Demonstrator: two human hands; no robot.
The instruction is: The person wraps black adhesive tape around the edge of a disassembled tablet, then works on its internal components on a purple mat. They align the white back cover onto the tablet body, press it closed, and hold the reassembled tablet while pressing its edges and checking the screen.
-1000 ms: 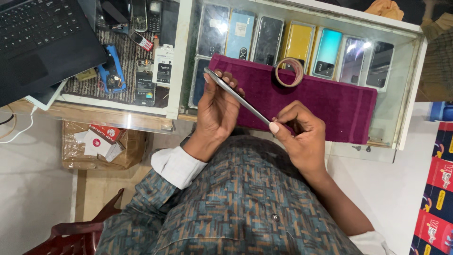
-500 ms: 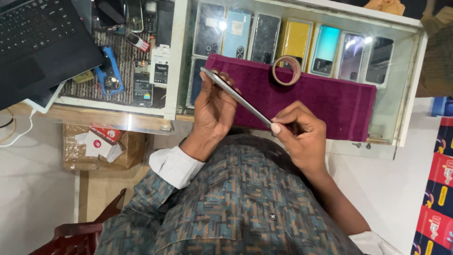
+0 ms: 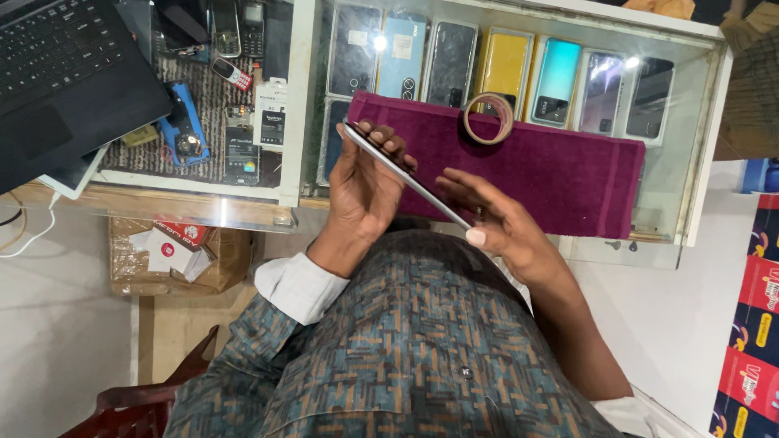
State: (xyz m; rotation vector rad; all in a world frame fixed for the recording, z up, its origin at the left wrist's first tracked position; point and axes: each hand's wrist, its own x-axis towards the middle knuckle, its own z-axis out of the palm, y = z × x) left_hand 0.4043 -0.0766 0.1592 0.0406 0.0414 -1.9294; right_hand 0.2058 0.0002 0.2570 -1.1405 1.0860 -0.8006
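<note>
Right hand (image 3: pixel 507 223) has loosened since a second ago: fingers now spread, thumb tip at the phone's lower end, no longer pinched around it. Glass display counter (image 3: pixel 698 195) spans the top, phones in rows under the glass. Maroon cloth (image 3: pixel 568 174) lies on the glass, tape roll (image 3: pixel 488 118) on its upper edge. Black laptop (image 3: pixel 65 73) at far left. Left hand (image 3: pixel 365 191) grips the thin phone (image 3: pixel 402 172) edge-on, fingers curled over its upper end, held tilted above the cloth's left part.
</note>
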